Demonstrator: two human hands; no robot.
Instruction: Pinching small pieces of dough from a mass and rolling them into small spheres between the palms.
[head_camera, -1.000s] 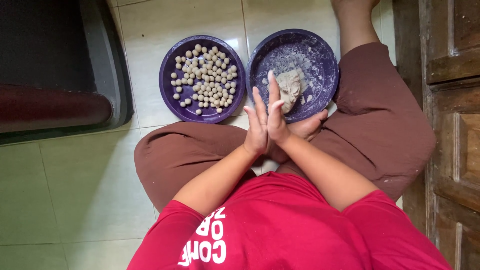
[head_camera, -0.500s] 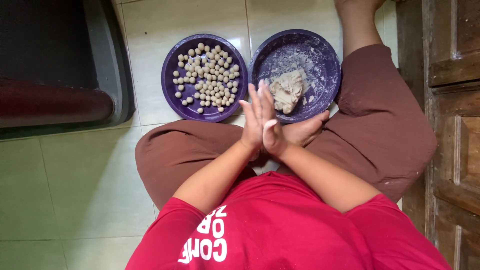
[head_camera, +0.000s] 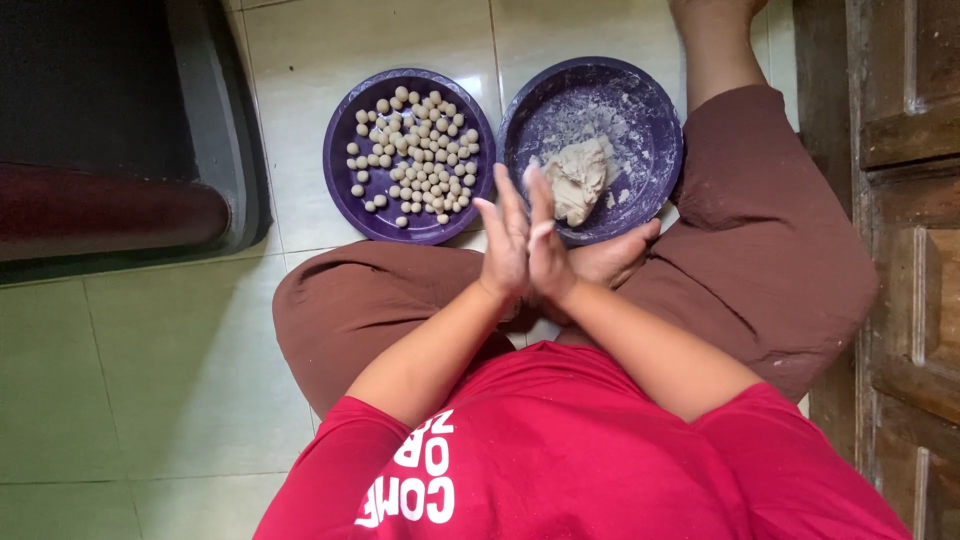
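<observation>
head | left hand (head_camera: 503, 245) and right hand (head_camera: 545, 245) pressed flat together | left of them, glossy purple plate (head_camera: 340, 190) filled with small dough balls (head_camera: 415, 155) | right, floured plate (head_camera: 655, 140), rough dough lump (head_camera: 578, 178)

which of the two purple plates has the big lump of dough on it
The purple plate on the right, the flour-dusted one just beyond the pressed-together hands, holds the single dough lump. The left purple plate holds many small dough balls instead.

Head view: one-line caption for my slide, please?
Seated person presses left hand and right hand together above two purple plates: dough balls and a dough lump.
</observation>
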